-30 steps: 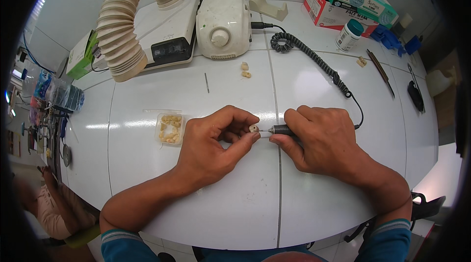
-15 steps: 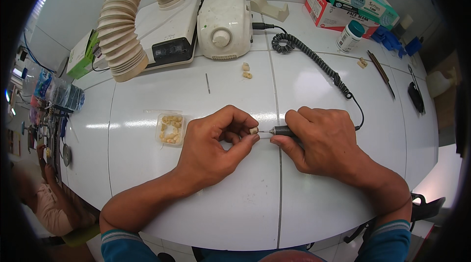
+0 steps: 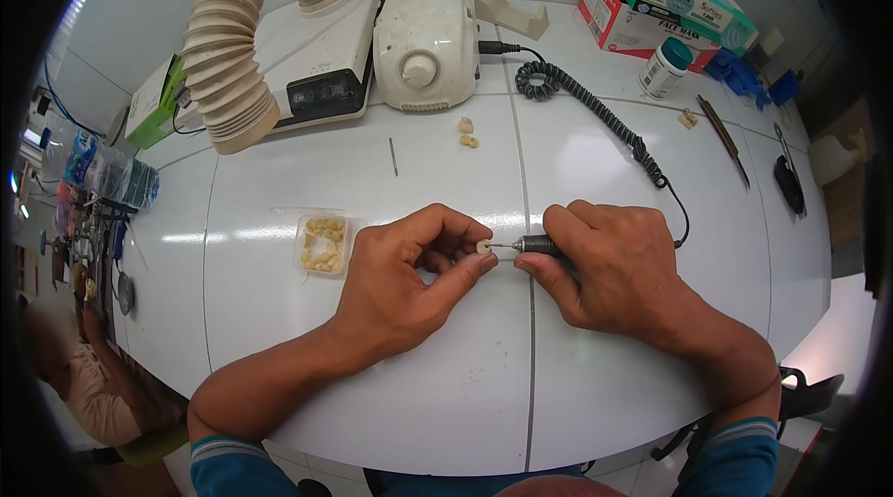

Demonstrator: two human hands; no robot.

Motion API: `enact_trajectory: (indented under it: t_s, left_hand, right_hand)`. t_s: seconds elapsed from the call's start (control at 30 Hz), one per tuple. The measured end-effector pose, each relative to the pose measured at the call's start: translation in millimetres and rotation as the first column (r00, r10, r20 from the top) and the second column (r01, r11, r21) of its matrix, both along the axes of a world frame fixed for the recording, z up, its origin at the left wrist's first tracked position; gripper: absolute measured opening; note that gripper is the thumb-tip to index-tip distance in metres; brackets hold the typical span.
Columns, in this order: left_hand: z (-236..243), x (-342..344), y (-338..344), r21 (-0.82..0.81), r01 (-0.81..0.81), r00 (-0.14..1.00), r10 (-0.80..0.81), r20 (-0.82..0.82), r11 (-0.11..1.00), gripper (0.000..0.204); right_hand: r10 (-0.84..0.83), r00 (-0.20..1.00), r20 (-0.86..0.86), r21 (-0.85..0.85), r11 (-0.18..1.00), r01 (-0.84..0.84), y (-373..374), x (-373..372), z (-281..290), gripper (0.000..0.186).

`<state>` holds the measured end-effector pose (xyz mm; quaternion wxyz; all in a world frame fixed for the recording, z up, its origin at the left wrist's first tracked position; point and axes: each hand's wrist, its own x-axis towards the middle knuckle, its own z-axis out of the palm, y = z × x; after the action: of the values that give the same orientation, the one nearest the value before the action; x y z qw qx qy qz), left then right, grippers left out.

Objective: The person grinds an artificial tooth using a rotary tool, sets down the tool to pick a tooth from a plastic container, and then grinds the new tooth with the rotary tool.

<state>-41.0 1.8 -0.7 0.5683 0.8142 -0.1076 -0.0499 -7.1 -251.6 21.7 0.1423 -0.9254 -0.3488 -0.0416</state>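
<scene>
Between thumb and fingertips, my left hand pinches a small cream tooth-like piece. My right hand is wrapped round a dark rotary handpiece, which points left. Its thin metal bur reaches the piece; whether it touches or sits just short is too small to tell. Left of my left hand stands a clear square tub with several yellowish tooth-like pieces in it. Two more cream pieces lie on the table beyond my hands, and a loose thin bur lies to their left.
A coiled black cord runs from the handpiece to a white control unit. Left of that, a ribbed hose hangs over the table. Mask boxes, a white bottle and a brown-handled tool lie at right. Another person sits far left.
The piece in my left fingers has turned, so a rounder, paler face with a dark spot shows. Both hands stay almost in place.
</scene>
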Motion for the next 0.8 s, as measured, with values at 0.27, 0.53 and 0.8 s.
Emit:
enact_trajectory:
  t_s: [0.27, 0.53, 0.8]
  left_hand:
    - [0.4, -0.6, 0.6, 0.012, -0.001, 1.0, 0.001, -0.009, 1.0, 0.021]
    - [-0.2, -0.1, -0.4, 0.018, -0.004, 1.0, 0.004, -0.006, 1.0, 0.021]
    - [0.4, 0.0, -0.3, 0.027, -0.005, 1.0, 0.005, 0.006, 1.0, 0.02]
  right_hand:
    - [-0.003, 1.0, 0.002, -0.005, 1.0, 0.003, 0.0, -0.5, -0.1, 0.044]
    - [-0.008, 1.0, 0.002, -0.006, 1.0, 0.008, 0.2, -0.7, -0.6, 0.044]
    - [-0.008, 1.0, 0.0, -0.014, 1.0, 0.008, 0.7, -0.3, -0.6, 0.045]
